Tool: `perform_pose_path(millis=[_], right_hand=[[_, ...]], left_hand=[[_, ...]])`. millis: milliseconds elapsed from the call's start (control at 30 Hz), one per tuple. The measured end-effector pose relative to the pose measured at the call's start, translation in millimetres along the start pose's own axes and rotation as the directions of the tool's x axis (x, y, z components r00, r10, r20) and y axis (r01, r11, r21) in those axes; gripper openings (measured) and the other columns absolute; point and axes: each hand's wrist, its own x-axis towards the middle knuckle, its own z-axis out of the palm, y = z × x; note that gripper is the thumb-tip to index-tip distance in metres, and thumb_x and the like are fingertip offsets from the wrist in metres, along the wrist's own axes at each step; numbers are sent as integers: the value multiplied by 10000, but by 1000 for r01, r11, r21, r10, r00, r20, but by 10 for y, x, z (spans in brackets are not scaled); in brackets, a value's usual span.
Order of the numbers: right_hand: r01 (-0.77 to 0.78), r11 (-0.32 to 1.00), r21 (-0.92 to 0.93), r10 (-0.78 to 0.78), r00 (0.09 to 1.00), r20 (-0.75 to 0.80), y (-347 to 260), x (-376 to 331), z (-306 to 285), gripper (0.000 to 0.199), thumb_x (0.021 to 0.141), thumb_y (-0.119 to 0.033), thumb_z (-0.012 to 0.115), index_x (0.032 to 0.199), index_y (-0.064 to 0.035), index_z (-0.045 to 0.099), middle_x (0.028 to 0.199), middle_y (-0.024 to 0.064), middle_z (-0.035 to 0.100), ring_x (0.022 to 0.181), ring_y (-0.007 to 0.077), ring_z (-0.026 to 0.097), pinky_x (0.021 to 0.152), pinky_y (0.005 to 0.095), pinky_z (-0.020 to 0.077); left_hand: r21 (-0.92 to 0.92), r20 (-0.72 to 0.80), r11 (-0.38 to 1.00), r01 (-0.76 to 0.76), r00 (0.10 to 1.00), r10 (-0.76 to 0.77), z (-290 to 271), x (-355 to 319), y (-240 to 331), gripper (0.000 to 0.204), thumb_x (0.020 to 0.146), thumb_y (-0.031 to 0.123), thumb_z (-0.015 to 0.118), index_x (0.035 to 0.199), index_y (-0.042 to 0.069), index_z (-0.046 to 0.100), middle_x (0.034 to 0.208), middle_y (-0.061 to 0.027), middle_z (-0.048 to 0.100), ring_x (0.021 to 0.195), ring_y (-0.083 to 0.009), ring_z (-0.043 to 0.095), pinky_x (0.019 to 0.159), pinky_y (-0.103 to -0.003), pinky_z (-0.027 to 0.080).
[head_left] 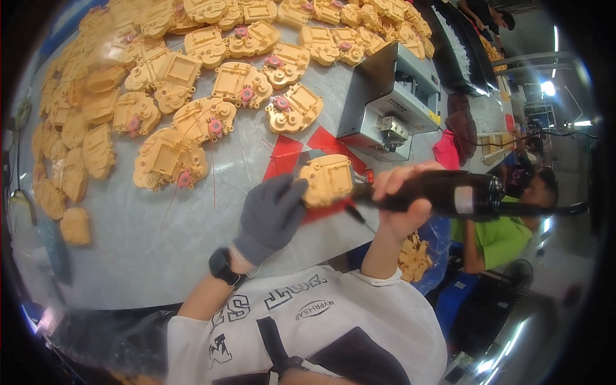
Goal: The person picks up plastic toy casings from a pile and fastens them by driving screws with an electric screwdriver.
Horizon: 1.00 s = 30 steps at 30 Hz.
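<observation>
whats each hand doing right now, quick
Left hand: gloved, holding the tan plastic part at its edge.
Right hand: bare, closed around the black cylindrical tool.

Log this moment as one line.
left hand: gloved, holding yellow housing | right hand: bare, gripping black handheld tool | tool tip: at housing's right edge, contact unclear

Tan plastic housings (160, 160), several fitted with pink discs (247, 96), crowd a grey table (128, 276) from nine o'clock to just past twelve, heaped deepest around ten. A boxy metal machine (401, 106) stands between one and two; flat red pieces (282, 157) lie near centre, toward twelve.
</observation>
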Motion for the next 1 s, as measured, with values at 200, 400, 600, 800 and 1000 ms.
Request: perform_pose_path(millis=[200, 400, 600, 800, 1000], right_hand=[[0, 999, -42, -2, 999, -44, -31, -69, 21, 566, 736, -476, 650, 1047, -85, 384, 672, 67, 513, 485, 164, 498, 478, 267, 392], [1, 1000, 0, -1, 999, -32, 5, -29, 54, 552, 755, -471, 630, 1066, -88, 381, 681, 63, 513, 499, 165, 501, 487, 273, 396], [16, 999, -38, -17, 999, -31, -3, -40, 71, 535, 758, -467, 628, 1060, -95, 390, 694, 64, 518, 501, 169, 502, 505, 285, 410], [14, 999, -37, -16, 999, -49, -17, -60, 110, 524, 751, -454, 643, 1050, -100, 398, 692, 61, 519, 498, 168, 500, 504, 282, 412], [-8, 996, -86, 1, 997, -78, 19, -37, 129, 512, 747, -447, 649, 1037, -102, 408, 690, 60, 517, 496, 164, 495, 497, 278, 407]], left_hand=[[-61, 8, 998, -10, 1000, 10, -7, 15, -18, 501, 680, 75, 615, 1160, 75, 471, 1063, -146, 509, 902, -309, 515, 758, -387, 421], [-48, 18, 998, 34, 999, -34, -23, 8, -22, 506, 678, 73, 622, 1161, 77, 472, 1057, -150, 511, 897, -307, 518, 756, -387, 421], [-59, 27, 998, 27, 999, -25, -22, 1, -38, 521, 677, 78, 626, 1172, 84, 464, 1058, -151, 507, 896, -310, 516, 745, -392, 423], [-52, 15, 998, 22, 1000, -21, -21, -7, -29, 521, 680, 86, 626, 1175, 89, 464, 1061, -149, 505, 902, -310, 516, 747, -390, 423], [-76, 36, 997, 35, 999, -33, -20, 9, -39, 512, 684, 93, 624, 1172, 90, 468, 1063, -144, 506, 907, -303, 516, 756, -388, 421]])
